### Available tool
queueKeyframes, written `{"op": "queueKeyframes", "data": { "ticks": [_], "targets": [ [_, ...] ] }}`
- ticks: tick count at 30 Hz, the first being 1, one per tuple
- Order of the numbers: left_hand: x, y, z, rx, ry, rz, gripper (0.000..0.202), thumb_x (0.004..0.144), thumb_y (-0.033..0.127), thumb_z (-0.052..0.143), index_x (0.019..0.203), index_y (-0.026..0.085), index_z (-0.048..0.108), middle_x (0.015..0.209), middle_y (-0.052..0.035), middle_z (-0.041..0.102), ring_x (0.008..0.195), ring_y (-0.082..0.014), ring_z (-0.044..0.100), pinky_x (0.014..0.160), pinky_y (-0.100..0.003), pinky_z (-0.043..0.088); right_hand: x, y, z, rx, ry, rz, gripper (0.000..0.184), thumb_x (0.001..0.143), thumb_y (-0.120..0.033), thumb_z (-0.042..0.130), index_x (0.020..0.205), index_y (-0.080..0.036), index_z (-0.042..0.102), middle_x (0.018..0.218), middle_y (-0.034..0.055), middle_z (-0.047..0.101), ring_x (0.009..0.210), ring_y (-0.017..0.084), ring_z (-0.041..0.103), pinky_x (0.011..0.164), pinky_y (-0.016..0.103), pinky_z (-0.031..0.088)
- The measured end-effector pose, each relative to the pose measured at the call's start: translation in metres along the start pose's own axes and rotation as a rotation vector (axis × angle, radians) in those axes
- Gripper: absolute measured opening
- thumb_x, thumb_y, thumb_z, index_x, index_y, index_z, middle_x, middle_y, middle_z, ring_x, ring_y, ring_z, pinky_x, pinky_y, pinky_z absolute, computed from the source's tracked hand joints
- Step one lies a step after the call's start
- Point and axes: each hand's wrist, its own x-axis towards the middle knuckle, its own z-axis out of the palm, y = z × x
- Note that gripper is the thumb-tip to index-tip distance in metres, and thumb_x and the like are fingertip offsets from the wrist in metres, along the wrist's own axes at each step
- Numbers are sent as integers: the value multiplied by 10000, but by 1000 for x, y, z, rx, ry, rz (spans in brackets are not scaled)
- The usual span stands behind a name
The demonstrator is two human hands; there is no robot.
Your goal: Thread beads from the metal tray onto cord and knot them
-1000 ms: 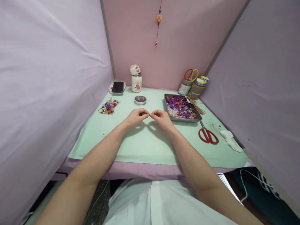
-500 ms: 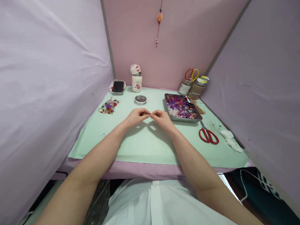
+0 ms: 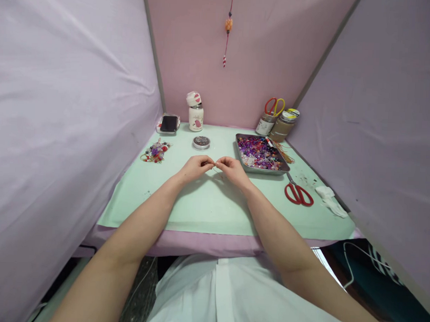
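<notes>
My left hand [image 3: 198,167] and my right hand [image 3: 232,169] meet fingertip to fingertip above the middle of the pale green mat [image 3: 213,208]. Both are closed in a pinch. A thin cord [image 3: 216,168] shows just below the fingertips; most of it is hidden by the fingers, and I cannot make out its ends. Right of my right hand stands a metal tray [image 3: 266,172] filled with purple, red and clear beads [image 3: 260,151]. A round tin of small pieces [image 3: 201,142] lies beyond my left hand.
Beaded strings [image 3: 156,152] lie at the left, near a phone [image 3: 169,124]. A white bottle [image 3: 196,116] stands at the back. Red-handled scissors [image 3: 299,194] and a crumpled white cloth [image 3: 330,202] lie at the right. Jars [image 3: 283,126] stand in the back right corner. Fabric walls [image 3: 363,101] enclose the table.
Both hands stay in nearly the same place, fingertips together. The bit of cord below them has shifted slightly and shows less plainly.
</notes>
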Motion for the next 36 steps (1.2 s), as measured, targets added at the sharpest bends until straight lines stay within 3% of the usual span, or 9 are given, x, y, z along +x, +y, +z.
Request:
{"op": "queueKeyframes", "data": {
  "ticks": [9,15,17,20,22,25,29,36],
  "targets": [
    [-1,8,-5,-179,-98,-88,244,733,333,566,834,134,663,797,-40,659,738,-137,566,693,-263,413,-1,-2,-4,-81,26,-144,170,739,-354,582,791,-194,605,754,3,608,711,137,512,713,281,403],
    [-3,10,-10,-313,-123,-79,270,733,388,617,856,155,676,695,4,570,598,-87,444,582,-241,349,-1,-1,-6,-156,36,-211,162,766,-344,577,822,-203,632,818,15,641,777,154,547,771,305,413],
    [-2,10,-11,-376,-127,-34,266,721,398,642,837,162,685,784,-14,585,601,-77,430,578,-242,346,0,0,-6,-137,47,-202,167,769,-355,578,807,-199,625,804,13,637,761,149,544,758,299,413],
    [-3,13,-11,-427,-122,8,259,693,397,677,807,165,700,1078,-66,588,671,-78,465,601,-246,369,1,1,-5,-110,54,-175,178,766,-369,580,782,-193,603,776,6,626,729,141,531,726,286,411],
    [-4,14,-11,-444,-136,11,255,695,391,679,812,167,709,1147,-75,576,687,-79,468,612,-249,372,0,2,-3,-123,38,-162,186,766,-376,578,769,-191,593,744,-2,610,701,136,517,701,278,403],
    [-4,13,-11,-466,-141,-1,250,699,375,675,828,164,715,941,-51,624,650,-82,435,605,-251,352,0,4,0,-191,17,-158,192,768,-383,568,758,-192,590,716,-8,593,668,131,494,670,274,392],
    [-2,5,-8,-435,-49,-86,266,678,386,687,806,154,714,647,7,541,605,-90,402,587,-250,315,-1,5,1,-258,99,-192,123,746,-299,542,792,-201,600,801,6,622,728,143,514,729,291,408],
    [4,-1,-2,-458,65,-179,294,642,401,712,814,162,724,635,12,551,604,-95,416,596,-254,324,-4,-2,3,-229,141,-207,139,745,-313,537,770,-201,615,801,13,631,753,152,533,773,306,423]
  ]
}}
